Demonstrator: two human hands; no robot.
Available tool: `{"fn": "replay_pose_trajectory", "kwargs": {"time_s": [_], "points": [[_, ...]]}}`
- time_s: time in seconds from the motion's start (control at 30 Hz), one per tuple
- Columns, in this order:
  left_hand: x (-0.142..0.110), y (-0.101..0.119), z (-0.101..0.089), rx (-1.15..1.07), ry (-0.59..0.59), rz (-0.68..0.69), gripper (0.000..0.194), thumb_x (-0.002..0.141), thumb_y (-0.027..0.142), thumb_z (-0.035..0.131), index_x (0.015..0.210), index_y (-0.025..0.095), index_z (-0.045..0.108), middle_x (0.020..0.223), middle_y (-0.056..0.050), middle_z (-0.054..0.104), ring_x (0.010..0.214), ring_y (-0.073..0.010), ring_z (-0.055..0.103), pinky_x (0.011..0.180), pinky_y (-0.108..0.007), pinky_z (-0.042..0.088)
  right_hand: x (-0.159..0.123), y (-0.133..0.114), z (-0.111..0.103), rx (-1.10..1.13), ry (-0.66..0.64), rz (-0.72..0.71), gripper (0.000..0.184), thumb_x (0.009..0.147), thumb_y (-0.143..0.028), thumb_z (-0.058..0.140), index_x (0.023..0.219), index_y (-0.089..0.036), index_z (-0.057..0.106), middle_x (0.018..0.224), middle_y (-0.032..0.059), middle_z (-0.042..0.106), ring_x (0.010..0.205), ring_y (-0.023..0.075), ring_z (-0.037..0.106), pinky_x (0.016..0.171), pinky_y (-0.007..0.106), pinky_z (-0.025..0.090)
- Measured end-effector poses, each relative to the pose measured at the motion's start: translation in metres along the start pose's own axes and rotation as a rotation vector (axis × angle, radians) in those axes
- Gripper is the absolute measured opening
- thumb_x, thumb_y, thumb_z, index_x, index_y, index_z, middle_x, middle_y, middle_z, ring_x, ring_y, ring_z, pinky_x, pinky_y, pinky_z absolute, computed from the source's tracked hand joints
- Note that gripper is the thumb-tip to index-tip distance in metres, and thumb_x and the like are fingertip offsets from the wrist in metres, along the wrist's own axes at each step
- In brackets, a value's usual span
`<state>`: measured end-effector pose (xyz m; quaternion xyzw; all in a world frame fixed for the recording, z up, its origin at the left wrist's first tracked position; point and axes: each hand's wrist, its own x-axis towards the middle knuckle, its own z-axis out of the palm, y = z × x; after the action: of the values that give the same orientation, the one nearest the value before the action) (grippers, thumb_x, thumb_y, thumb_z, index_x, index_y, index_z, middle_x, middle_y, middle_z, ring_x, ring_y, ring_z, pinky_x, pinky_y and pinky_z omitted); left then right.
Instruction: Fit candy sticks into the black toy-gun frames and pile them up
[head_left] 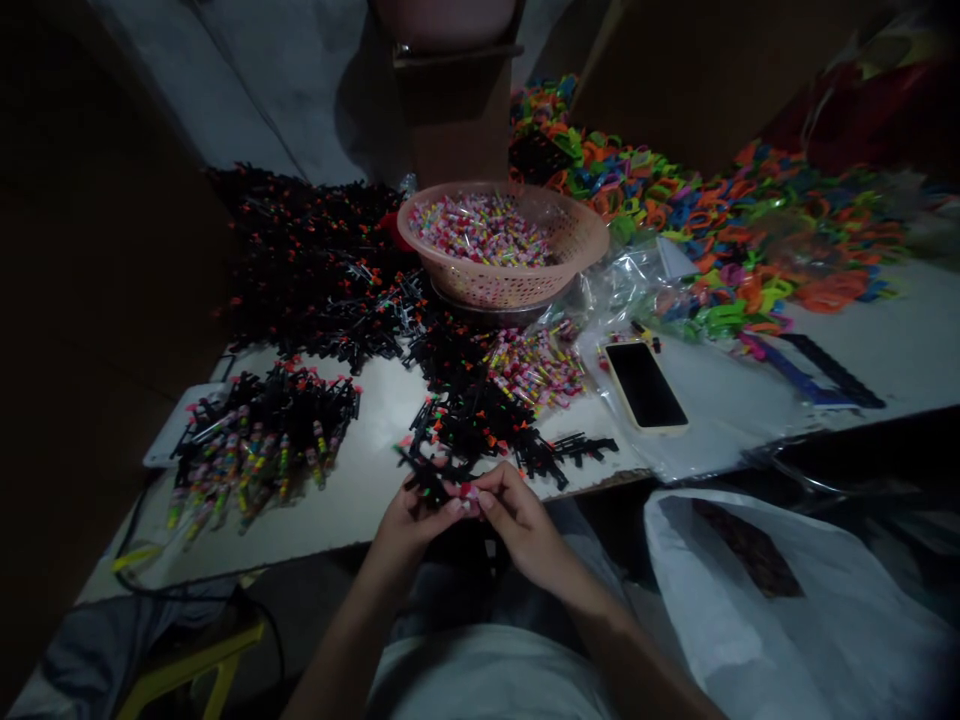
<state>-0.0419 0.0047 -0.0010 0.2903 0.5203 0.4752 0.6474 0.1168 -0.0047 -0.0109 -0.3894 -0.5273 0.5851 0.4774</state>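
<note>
- At the table's [382,405] near edge, I see both hands together: L hand [411,518] grips the black toy gun [429,480]; R hand [525,520] pinches the pink-and-red piece [469,492] right by it.
- Risk, slip: small pc. in fingertips, held about at the edge; if the pinch loosens, I judge it could drop toward the lap.
- Risk, snag: loose black pile [469,400] lies just beyond; thin barrels could catch if the hands push fwd.
- Risk, damage: too much squeeze or twist could bend thin plastic, IMO.
- Appearance, gun: black, slim, irregular outline, w/ small orange & green bits near it; fine detail N/A, dim & blurred.
- Appearance, pc.: small, pink w/ red; exact shape unclear. Whether the two are joined, I can't tell.
- Ref. pos.: candy-coloured tubes [536,370] beside the pile; phone [646,385] to their R.
</note>
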Motion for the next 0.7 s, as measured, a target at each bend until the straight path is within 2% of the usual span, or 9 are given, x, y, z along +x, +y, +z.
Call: {"fn": "replay_pose_trajectory", "kwargs": {"time_s": [0.1, 0.23, 0.3, 0.4, 0.5, 0.6, 0.7], "points": [[0.003, 0.002, 0.003, 0.051, 0.027, 0.019, 0.05, 0.05, 0.033, 0.085, 0.091, 0.016, 0.061, 0.064, 0.002, 0.064, 0.062, -0.0133, 0.062, 0.067, -0.026, 0.049, -0.001, -0.003, 0.002, -0.034, 0.026, -0.003, 0.021, 0.095, -0.043, 0.042, 0.099, -0.024, 0.049, 0.088, -0.0002, 0.053, 0.081, 0.0136, 0.051, 0.074, 0.026, 0.04], [0.008, 0.008, 0.005, 0.175, -0.06, 0.025, 0.049, 0.041, 0.039, 0.086, 0.07, 0.017, 0.053, 0.052, 0.005, 0.056, 0.044, -0.0095, 0.051, 0.047, -0.022, 0.041, -0.002, -0.002, 0.007, -0.056, 0.05, 0.001, 0.022, 0.094, -0.045, 0.044, 0.097, -0.024, 0.049, 0.087, -0.0003, 0.05, 0.083, 0.0147, 0.049, 0.076, 0.026, 0.04], [0.008, 0.01, 0.006, 0.189, -0.097, 0.03, 0.051, 0.042, 0.039, 0.085, 0.072, 0.018, 0.051, 0.053, 0.006, 0.056, 0.041, -0.0086, 0.049, 0.042, -0.021, 0.037, -0.001, -0.001, 0.008, -0.032, 0.049, -0.004, 0.023, 0.093, -0.046, 0.045, 0.098, -0.024, 0.049, 0.087, -0.0001, 0.05, 0.083, 0.0151, 0.049, 0.076, 0.027, 0.04], [0.005, 0.011, 0.007, 0.202, -0.127, -0.009, 0.06, 0.042, 0.037, 0.085, 0.089, 0.018, 0.052, 0.062, 0.004, 0.061, 0.044, -0.0114, 0.054, 0.041, -0.021, 0.036, 0.003, 0.003, 0.008, -0.005, 0.058, -0.008, 0.025, 0.092, -0.047, 0.047, 0.099, -0.024, 0.052, 0.086, 0.0002, 0.051, 0.083, 0.0156, 0.05, 0.076, 0.028, 0.04], [0.002, 0.009, 0.005, 0.168, -0.143, -0.053, 0.071, 0.046, 0.033, 0.085, 0.106, 0.017, 0.052, 0.076, -0.001, 0.066, 0.061, -0.0159, 0.064, 0.058, -0.026, 0.047, 0.006, 0.008, 0.006, -0.002, 0.078, 0.009, 0.026, 0.09, -0.048, 0.049, 0.094, -0.023, 0.054, 0.084, 0.0, 0.051, 0.081, 0.0154, 0.049, 0.075, 0.028, 0.039], [0.001, 0.008, 0.0, 0.109, -0.145, -0.064, 0.071, 0.05, 0.033, 0.084, 0.112, 0.017, 0.052, 0.084, -0.003, 0.067, 0.07, -0.0166, 0.065, 0.07, -0.029, 0.048, 0.006, 0.011, 0.005, 0.001, 0.083, 0.028, 0.028, 0.088, -0.051, 0.051, 0.094, -0.023, 0.054, 0.083, -0.0003, 0.051, 0.079, 0.0153, 0.05, 0.073, 0.027, 0.04], [0.004, 0.008, -0.005, 0.15, -0.082, -0.029, 0.066, 0.048, 0.036, 0.083, 0.104, 0.015, 0.055, 0.074, 0.001, 0.064, 0.058, -0.0113, 0.058, 0.055, -0.023, 0.042, 0.004, 0.009, 0.007, -0.001, 0.061, 0.029, 0.031, 0.087, -0.052, 0.052, 0.094, -0.023, 0.054, 0.082, -0.0006, 0.052, 0.078, 0.0149, 0.051, 0.07, 0.026, 0.04]]}}
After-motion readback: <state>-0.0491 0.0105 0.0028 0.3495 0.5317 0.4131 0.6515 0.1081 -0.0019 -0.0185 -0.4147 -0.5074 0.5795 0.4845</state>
